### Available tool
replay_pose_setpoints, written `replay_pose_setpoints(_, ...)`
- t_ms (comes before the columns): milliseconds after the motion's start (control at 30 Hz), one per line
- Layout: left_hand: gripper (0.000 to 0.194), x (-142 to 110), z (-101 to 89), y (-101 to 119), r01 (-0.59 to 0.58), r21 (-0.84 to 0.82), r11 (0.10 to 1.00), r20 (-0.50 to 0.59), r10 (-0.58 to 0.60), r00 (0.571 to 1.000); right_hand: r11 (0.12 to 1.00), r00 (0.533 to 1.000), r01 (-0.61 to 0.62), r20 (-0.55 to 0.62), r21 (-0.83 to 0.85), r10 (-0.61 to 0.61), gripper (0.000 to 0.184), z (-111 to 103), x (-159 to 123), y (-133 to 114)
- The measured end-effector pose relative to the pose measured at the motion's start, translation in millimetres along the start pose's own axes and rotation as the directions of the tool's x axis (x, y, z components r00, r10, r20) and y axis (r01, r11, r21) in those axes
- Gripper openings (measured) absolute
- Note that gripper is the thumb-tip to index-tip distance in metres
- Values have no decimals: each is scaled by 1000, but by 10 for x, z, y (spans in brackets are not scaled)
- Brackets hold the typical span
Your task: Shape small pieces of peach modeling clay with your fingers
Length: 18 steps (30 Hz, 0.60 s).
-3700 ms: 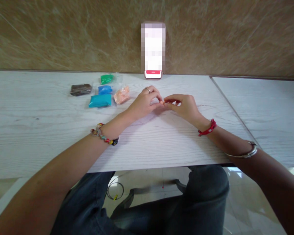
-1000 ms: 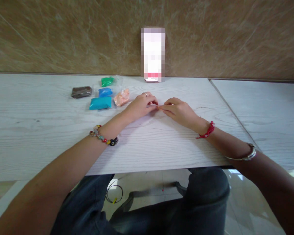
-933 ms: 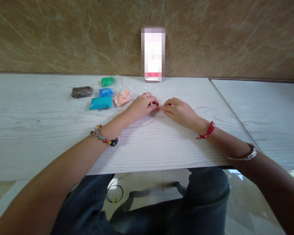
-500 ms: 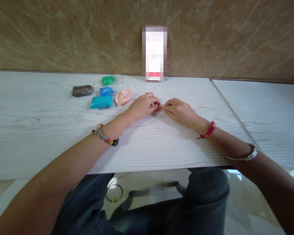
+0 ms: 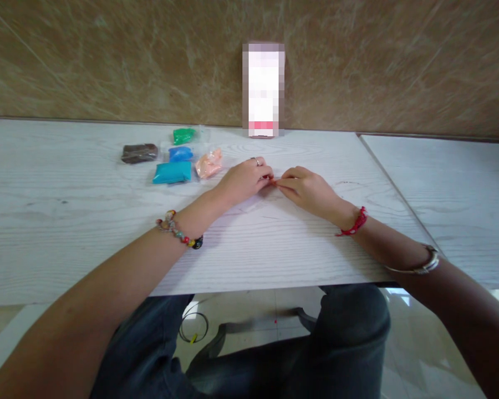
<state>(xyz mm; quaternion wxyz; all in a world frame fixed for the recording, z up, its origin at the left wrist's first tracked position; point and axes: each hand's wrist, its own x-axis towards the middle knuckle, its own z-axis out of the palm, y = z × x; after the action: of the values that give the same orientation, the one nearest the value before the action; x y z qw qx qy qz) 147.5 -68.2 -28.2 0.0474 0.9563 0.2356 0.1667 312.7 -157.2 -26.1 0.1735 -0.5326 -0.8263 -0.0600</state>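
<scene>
Over the middle of the white table, my left hand (image 5: 249, 178) and my right hand (image 5: 306, 188) meet at the fingertips. Between them is a tiny orange-red piece of modelling clay (image 5: 273, 182), mostly covered by the fingers. Both hands are closed in a pinch on it. To the left of my left hand lie small clear bags of modelling clay: a peach bag (image 5: 209, 163) nearest, then a teal bag (image 5: 172, 173), a blue bag (image 5: 181, 154), a green bag (image 5: 184, 136) and a brown bag (image 5: 139, 153).
A phone (image 5: 263, 91) with a blurred-out screen leans upright against the brown marbled wall (image 5: 108, 61) behind the hands. A seam runs across the white table (image 5: 249, 255) on the right. Below its front edge are my legs and a coiled cable (image 5: 195, 321).
My hands stay together at nearly the same spot, with only a very slight shift to the right. The bags and phone keep their places.
</scene>
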Motion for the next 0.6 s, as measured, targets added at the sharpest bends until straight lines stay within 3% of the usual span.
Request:
replay_pose_setpoints(167, 23, -6, -12, 8, -9, 27, 1000, 6, 9, 1000, 1000, 1000, 0, 27, -26, 1, 34, -17, 2, -13)
replay_pose_setpoints(367, 23, -15, -2, 0, -18, 25, 1000, -3, 18, 1000, 997, 996, -21, -88, 80, 28, 29, 13, -14, 48)
replay_pose_setpoints(600, 23, -9, -7, 14, -3, -1, 1000, 8, 3, 1000, 925, 977, -190, -30, 329, 211, 15, 77, 106, 106)
